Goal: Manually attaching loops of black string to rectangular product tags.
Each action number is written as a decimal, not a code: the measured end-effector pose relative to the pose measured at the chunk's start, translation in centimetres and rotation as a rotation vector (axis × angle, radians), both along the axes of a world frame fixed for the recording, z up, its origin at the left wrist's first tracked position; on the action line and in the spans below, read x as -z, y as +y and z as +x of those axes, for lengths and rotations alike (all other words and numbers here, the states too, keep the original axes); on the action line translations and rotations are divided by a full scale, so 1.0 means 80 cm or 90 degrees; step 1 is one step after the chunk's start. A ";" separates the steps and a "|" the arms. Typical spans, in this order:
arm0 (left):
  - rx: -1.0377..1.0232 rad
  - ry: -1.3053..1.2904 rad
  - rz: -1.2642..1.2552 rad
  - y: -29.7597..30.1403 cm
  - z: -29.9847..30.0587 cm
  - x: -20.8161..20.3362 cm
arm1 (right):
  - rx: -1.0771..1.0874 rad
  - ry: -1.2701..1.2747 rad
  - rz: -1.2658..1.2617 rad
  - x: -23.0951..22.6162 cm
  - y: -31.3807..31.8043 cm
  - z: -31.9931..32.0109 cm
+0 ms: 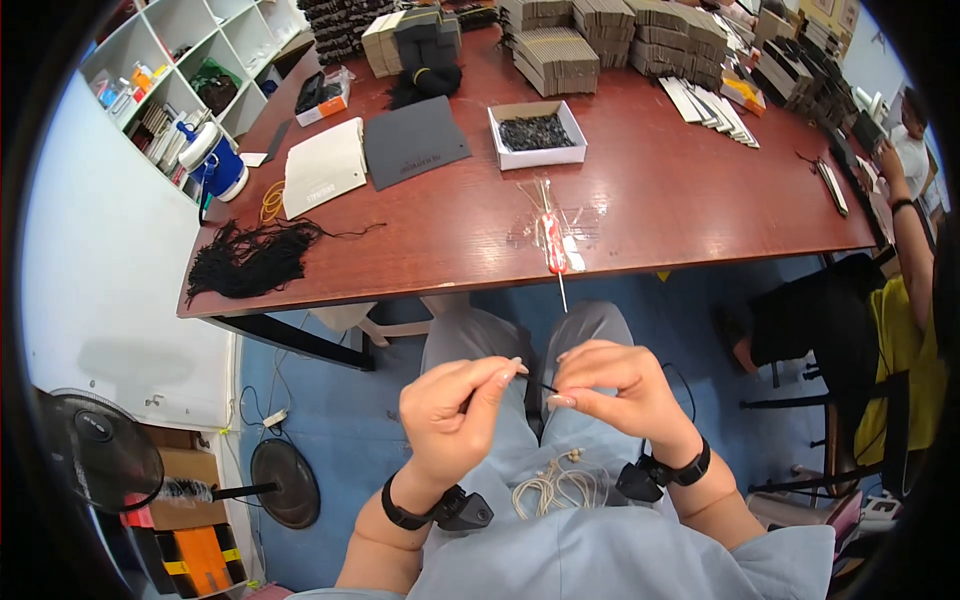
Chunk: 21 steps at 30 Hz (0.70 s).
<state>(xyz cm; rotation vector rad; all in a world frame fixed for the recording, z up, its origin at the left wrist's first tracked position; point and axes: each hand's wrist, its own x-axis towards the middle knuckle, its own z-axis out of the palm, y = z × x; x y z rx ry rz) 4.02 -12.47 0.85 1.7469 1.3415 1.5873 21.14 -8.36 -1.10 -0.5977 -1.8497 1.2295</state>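
Over my lap, my left hand (450, 415) and my right hand (622, 392) face each other, both closed in a pinch. A short dark strand, apparently black cord (542, 385), spans the small gap between the fingertips; its ends are hidden in the fingers. Just beyond, a red-handled tool (553, 243) like an awl or screwdriver is taped to the table, its thin metal shaft jutting past the near edge. A bundle of black cords (250, 262) lies at the table's left corner. Below my hands, pale looped cord (560, 488) rests against my clothes.
On the reddish table (420, 235) stand a white box of small black pieces (536, 135), a beige sheet (325, 168), a dark grey sheet (415, 140) and stacked cardboard pieces (556, 62). A blue-white jug (213, 160) sits at left. Another person (905, 320) sits at right.
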 end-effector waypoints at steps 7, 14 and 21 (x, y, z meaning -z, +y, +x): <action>0.150 0.087 -0.159 0.020 -0.025 0.006 | 0.053 0.005 -0.103 0.006 -0.004 0.024; 0.126 0.260 -0.056 0.027 -0.025 0.010 | 0.027 -0.050 -0.235 0.018 -0.008 0.055; -0.083 0.490 0.240 0.047 -0.019 0.003 | -0.099 -0.211 -0.238 0.028 0.008 0.077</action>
